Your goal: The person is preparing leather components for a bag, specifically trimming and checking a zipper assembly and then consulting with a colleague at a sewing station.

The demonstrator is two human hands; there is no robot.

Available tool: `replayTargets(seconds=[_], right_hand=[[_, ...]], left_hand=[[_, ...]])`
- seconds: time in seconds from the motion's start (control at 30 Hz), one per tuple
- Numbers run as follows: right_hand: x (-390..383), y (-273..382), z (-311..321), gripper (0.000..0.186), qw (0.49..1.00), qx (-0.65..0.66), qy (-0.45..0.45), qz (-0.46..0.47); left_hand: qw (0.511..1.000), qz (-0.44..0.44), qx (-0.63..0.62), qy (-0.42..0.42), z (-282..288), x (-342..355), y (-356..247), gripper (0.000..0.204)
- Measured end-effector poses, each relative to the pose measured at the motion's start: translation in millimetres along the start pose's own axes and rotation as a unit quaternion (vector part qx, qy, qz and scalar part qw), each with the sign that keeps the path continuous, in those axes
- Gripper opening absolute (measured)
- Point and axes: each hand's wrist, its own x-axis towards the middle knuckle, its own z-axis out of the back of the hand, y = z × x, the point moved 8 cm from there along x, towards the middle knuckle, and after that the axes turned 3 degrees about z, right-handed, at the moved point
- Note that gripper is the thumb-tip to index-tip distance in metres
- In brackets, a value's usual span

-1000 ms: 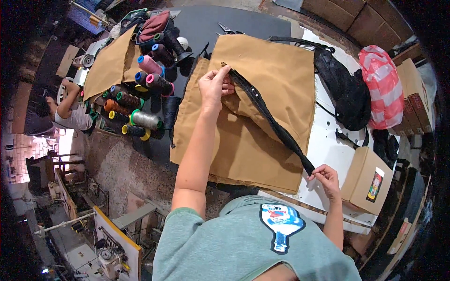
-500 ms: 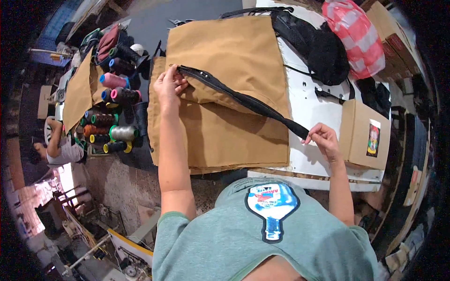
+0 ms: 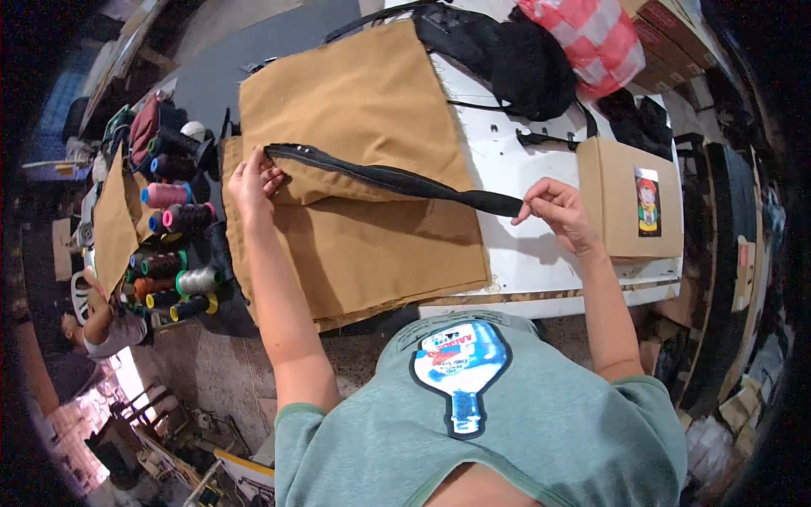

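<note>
A long black zipper (image 3: 397, 179) is stretched between my two hands, with small shiny metal parts near its left end. My left hand (image 3: 256, 186) pinches that end above the left side of the tan cloth (image 3: 346, 84). My right hand (image 3: 557, 215) grips the other end between thumb and fingers, past the cloth's right edge and over the white tabletop. Below the zipper, a fold of tan cloth lifts and casts a shadow on the layer beneath. Whether the zipper is joined to this cloth I cannot tell.
Thread spools (image 3: 190, 218) in several colours crowd the left, beside another tan piece (image 3: 117, 224). A cardboard box (image 3: 617, 198) stands right, a black bag (image 3: 507, 63) and red-checked plastic bag (image 3: 591, 42) behind. A co-worker's arm (image 3: 97, 321) shows far left.
The view has turned and shifted, so the table appears further left. My right hand has lifted its end of the zipper away from me, and the zipper now slopes less. Both hands keep hold.
</note>
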Motion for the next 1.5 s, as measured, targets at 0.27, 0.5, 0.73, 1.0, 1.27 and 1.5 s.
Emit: replayTargets(seconds=[0.27,0.5,0.73,1.0,1.27,1.5], right_hand=[[-9,0,12,0.015,0.998,-0.008,-0.038,-0.046],[-14,-3,37,0.015,0.994,-0.024,-0.102,-0.022],[-5,6,45,0.017,0.981,0.044,-0.188,0.030],[31,14,12,0.019,0.990,0.008,-0.139,0.022],[76,27,-65,0.012,0.956,-0.277,-0.032,0.091],[108,37,-150,0.027,0.852,-0.471,0.125,0.190]], left_hand=[[1.000,0.002,-0.004,0.010,-1,1,4,0.021],[1.000,0.005,0.006,0.003,0,1,5,0.022],[1.000,0.008,0.010,-0.003,-3,-3,2,0.021],[1.000,0.006,-0.014,0.002,-1,0,4,0.022],[1.000,0.010,-0.022,0.000,-6,-4,8,0.022],[1.000,-0.007,-0.027,-0.001,3,-4,7,0.026]])
